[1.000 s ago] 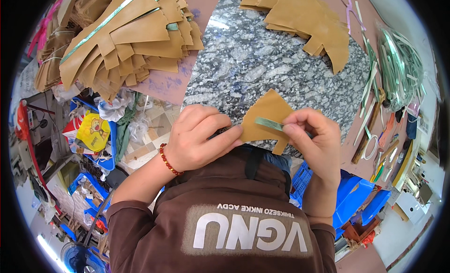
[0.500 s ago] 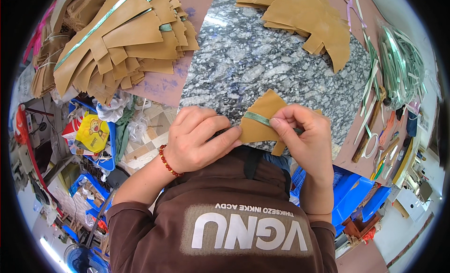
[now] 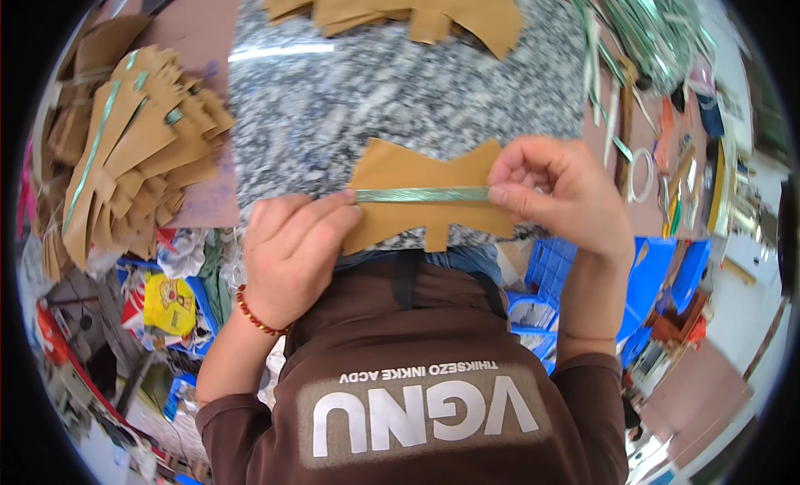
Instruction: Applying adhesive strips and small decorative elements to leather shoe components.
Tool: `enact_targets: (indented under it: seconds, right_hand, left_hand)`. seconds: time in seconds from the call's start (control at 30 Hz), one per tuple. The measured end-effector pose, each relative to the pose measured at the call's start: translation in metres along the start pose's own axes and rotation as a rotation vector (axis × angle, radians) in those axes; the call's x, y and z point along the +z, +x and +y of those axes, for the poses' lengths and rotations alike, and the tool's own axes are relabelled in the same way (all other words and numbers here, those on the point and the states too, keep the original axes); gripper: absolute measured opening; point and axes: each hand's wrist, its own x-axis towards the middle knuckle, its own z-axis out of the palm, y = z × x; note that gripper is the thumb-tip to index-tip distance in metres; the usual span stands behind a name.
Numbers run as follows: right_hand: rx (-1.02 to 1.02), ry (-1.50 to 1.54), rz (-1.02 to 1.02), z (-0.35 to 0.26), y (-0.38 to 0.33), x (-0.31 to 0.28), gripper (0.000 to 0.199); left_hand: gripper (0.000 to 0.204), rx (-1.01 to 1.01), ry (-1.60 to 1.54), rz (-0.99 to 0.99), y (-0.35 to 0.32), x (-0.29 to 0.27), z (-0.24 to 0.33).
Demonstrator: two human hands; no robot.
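We press our left hand (image 3: 292, 256) flat-fingered on the left end of a tan cut-out piece (image 3: 417, 203), its fingertips curled down onto the end of a narrow green strip (image 3: 421, 195) that runs across the piece from hand to hand. The fingers lie close together and bent, bearing down on the strip and the piece rather than wrapping around either. A red bead bracelet (image 3: 258, 316) circles the wrist just behind this hand.

Our right hand (image 3: 558, 197) pinches the opposite end of the green strip between thumb and forefinger, the remaining fingers curled in above. The strip is stretched straight and level between the two hands, lying on the upper half of the tan piece.

The tan piece rests on a speckled grey stone slab (image 3: 400, 93), directly between and under both hands, at the slab's near edge. Beyond the hands, at the slab's far edge, lies a heap of more tan pieces (image 3: 400, 6). Well to the left of our left hand sits a fanned stack of tan pieces with green strips (image 3: 125, 152). To the right of our right hand lie a roll of tape (image 3: 640, 175) and a bundle of loose green strips (image 3: 658, 27).
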Motion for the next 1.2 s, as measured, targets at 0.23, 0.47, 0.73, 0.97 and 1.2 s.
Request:
enact_targets:
  seconds: [0.23,0.47,0.73,0.97,1.2]
  right_hand:
    - [-0.113,-0.106,-0.028,0.005,0.001,-0.017,0.013]
    - [-0.194,-0.280,-0.112,0.018,0.012,-0.029,0.014]
    - [-0.197,-0.314,-0.127,0.028,0.013,-0.032,0.014]
    - [-0.262,-0.446,-0.063,0.026,0.013,-0.031,0.014]
    - [-0.274,-0.483,-0.030,0.027,0.017,-0.028,0.018]
  left_hand:
    - [0.025,-0.032,0.010,0.059,0.002,0.004,-0.002]
    - [0.024,-0.037,0.018,0.050,0.003,0.004,0.001]
    - [0.025,-0.046,0.022,0.026,0.004,0.002,0.002]
    - [0.025,-0.067,0.006,0.029,0.005,0.001,0.003]
    - [0.026,-0.060,0.003,0.032,0.004,0.002,0.003]
